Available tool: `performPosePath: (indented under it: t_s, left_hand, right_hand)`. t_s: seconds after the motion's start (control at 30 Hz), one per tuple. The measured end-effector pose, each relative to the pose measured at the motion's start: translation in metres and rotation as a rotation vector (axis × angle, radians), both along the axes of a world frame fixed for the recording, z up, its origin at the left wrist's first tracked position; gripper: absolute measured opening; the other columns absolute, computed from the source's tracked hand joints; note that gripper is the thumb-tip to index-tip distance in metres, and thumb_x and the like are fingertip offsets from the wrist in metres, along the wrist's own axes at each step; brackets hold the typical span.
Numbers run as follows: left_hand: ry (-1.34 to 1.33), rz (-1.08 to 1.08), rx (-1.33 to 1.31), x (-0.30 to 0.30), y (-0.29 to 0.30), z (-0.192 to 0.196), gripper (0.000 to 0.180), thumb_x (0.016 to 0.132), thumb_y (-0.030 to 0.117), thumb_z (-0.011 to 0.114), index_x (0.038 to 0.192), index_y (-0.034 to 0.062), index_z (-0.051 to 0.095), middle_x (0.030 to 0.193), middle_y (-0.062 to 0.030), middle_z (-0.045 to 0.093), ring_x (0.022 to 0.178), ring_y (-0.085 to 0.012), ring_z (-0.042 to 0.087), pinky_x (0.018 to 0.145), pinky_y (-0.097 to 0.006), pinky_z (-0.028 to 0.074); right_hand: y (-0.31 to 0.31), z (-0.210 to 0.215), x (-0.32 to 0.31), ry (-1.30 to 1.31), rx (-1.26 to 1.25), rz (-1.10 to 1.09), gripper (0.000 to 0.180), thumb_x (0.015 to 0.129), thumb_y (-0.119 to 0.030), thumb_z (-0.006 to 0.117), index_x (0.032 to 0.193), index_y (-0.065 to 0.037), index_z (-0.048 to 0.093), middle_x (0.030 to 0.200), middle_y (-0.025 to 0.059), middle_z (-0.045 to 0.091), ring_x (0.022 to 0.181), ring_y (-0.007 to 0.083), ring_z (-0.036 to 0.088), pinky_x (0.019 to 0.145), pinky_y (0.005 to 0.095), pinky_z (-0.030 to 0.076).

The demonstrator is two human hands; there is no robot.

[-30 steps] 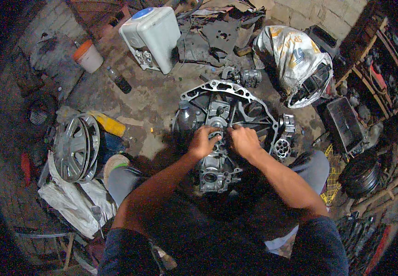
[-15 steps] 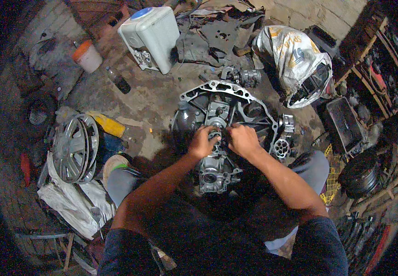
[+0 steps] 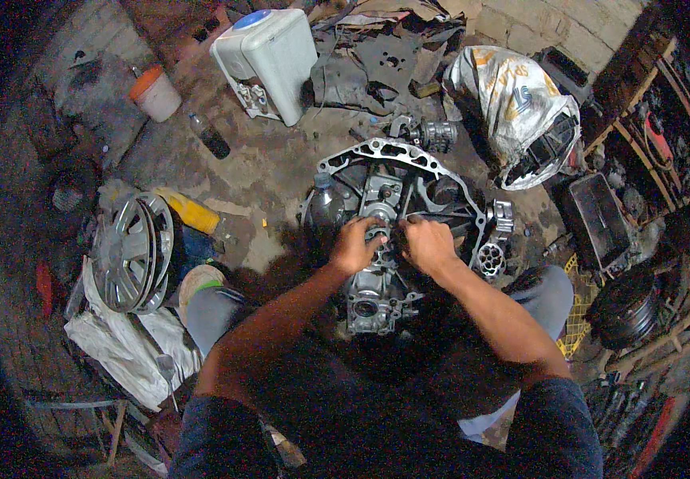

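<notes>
A silver gearbox casing [image 3: 373, 313] stretches away from me between my knees, its wide bell-shaped rim [image 3: 432, 165] at the far end. My left hand [image 3: 353, 247] grips the middle of the casing, thumb and fingers bent around a small round section. Beside it, my right hand [image 3: 431, 246] is closed in a fist against the casing's right side; whatever its fingers hold is hidden. A dark plastic bottle [image 3: 326, 203] stands against the left of the bell rim. Just right of the rim lie a ribbed metal part [image 3: 501, 215] and a round part with holes [image 3: 491, 260].
Wheel covers [image 3: 125, 259] lean at left by a yellow container [image 3: 187, 211]. Farther off are a white jerrycan [image 3: 273, 68], an orange-lidded bucket [image 3: 156, 94], a small bottle [image 3: 209, 137], a gear shaft [image 3: 432, 136] and a white sack [image 3: 508, 104]. A metal tray [image 3: 596, 222] lies right.
The whole view has shifted slightly, moving the surroundings a little to the right. Both hands remain at the same part of the casing, with the right fist turned slightly.
</notes>
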State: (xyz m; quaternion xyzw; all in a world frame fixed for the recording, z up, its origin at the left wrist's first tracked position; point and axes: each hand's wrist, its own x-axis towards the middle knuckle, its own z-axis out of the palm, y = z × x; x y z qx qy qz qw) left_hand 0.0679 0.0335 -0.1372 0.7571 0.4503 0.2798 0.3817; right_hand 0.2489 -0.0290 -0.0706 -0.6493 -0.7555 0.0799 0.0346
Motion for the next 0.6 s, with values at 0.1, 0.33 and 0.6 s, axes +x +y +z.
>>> performPosePath:
  t_s: [0.1, 0.33, 0.6]
  left_hand:
    - [0.037, -0.027, -0.059, 0.000, -0.002, 0.006, 0.029, 0.080, 0.015, 0.076, 0.106, 0.0066, 0.068, 0.109, -0.0210, 0.065, 0.105, -0.0386, 0.061, 0.092, -0.044, 0.048]
    - [0.017, -0.021, -0.023, 0.002, -0.004, 0.013, 0.030, 0.080, 0.016, 0.076, 0.106, 0.0063, 0.068, 0.110, -0.0212, 0.065, 0.103, -0.0389, 0.062, 0.091, -0.044, 0.048]
    - [0.005, -0.012, 0.002, 0.002, -0.004, 0.008, 0.031, 0.078, 0.015, 0.078, 0.106, 0.0059, 0.068, 0.106, -0.0211, 0.065, 0.102, -0.0390, 0.062, 0.090, -0.043, 0.048]
  right_hand:
    - [-0.004, -0.003, -0.002, -0.051, -0.049, 0.036, 0.022, 0.075, -0.024, 0.073, 0.088, -0.006, 0.071, 0.087, 0.0175, 0.072, 0.082, 0.0344, 0.071, 0.070, 0.0466, 0.058]
    - [0.003, -0.012, 0.009, -0.116, -0.064, -0.032, 0.019, 0.077, -0.021, 0.070, 0.088, -0.007, 0.072, 0.087, 0.0172, 0.072, 0.081, 0.0346, 0.071, 0.070, 0.0462, 0.058]
    - [-0.001, -0.015, 0.009, 0.008, -0.055, -0.016, 0.038, 0.065, -0.021, 0.082, 0.095, -0.004, 0.066, 0.089, 0.0185, 0.068, 0.084, 0.0383, 0.068, 0.073, 0.0466, 0.056]
